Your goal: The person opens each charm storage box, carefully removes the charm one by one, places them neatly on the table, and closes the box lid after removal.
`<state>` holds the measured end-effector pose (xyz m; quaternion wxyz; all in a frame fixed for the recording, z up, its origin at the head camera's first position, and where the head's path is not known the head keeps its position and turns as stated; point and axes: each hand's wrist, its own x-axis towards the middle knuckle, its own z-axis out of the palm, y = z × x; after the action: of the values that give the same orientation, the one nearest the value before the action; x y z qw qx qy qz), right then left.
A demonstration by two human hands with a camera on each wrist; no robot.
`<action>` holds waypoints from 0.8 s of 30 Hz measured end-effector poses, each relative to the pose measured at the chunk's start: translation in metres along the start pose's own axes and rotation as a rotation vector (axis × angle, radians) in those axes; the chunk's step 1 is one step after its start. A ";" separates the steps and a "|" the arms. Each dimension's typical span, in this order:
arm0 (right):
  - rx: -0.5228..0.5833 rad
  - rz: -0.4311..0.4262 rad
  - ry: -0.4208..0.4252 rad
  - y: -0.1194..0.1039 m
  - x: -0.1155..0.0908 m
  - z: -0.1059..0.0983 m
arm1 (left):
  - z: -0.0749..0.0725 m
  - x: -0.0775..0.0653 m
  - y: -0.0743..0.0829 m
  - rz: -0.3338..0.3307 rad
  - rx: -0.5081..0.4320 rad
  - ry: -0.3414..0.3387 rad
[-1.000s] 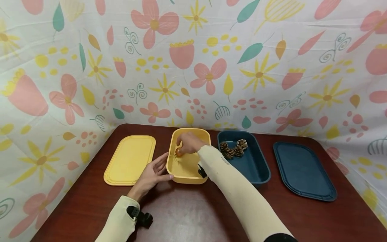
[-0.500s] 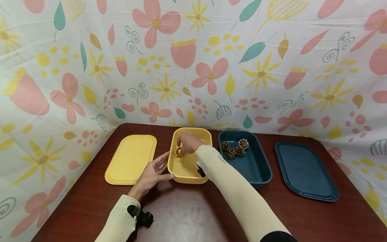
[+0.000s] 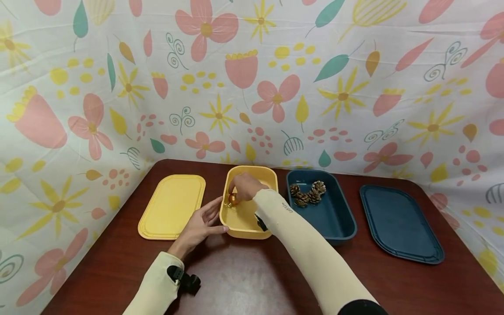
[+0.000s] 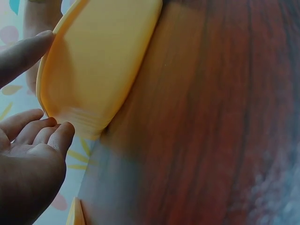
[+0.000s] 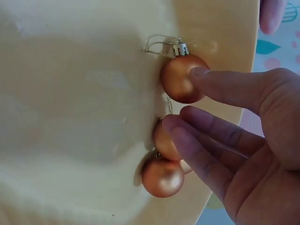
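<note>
In the head view my right hand [image 3: 246, 185] reaches down into a yellow box [image 3: 245, 233]. Several copper-coloured Christmas baubles lie along one wall inside. In the right wrist view the thumb tip touches a bauble [image 5: 179, 77] with a silver cap and a loop of cord. Loosely bent fingers overlap a second bauble [image 5: 164, 139]; another bauble [image 5: 162, 177] sits beside it, partly covering one more. My left hand [image 3: 200, 226] rests against the box from outside, its extended fingers along the left wall and thumb at the near left corner.
A yellow lid [image 3: 172, 207] lies flat at the left. To the right of the yellow box stands a dark blue box [image 3: 334, 218] holding several pine cones [image 3: 309, 196]. Beyond it, at the far right, is a dark blue lid [image 3: 401, 224]. A floral cloth [image 3: 271, 127] hangs behind the table.
The head view has shifted a little, so the boxes and lids appear slightly farther right. The bauble by my right thumb sits slightly nearer the box's left wall. My left hand keeps its place.
</note>
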<state>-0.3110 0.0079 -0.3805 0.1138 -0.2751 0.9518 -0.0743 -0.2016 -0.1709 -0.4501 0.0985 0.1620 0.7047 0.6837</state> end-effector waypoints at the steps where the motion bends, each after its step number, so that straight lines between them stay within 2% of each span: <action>1: -0.009 -0.003 -0.003 0.000 0.000 0.000 | 0.000 0.000 0.000 0.003 -0.004 -0.003; 17: -0.063 -0.065 -0.016 -0.002 0.002 0.000 | 0.000 0.000 0.003 -0.002 -0.002 0.008; 24: -0.046 -0.067 -0.011 -0.001 0.002 0.001 | -0.001 0.000 0.001 -0.001 -0.008 0.001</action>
<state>-0.3119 0.0057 -0.3821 0.1102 -0.3098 0.9428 -0.0545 -0.2015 -0.1715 -0.4492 0.0990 0.1610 0.7019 0.6867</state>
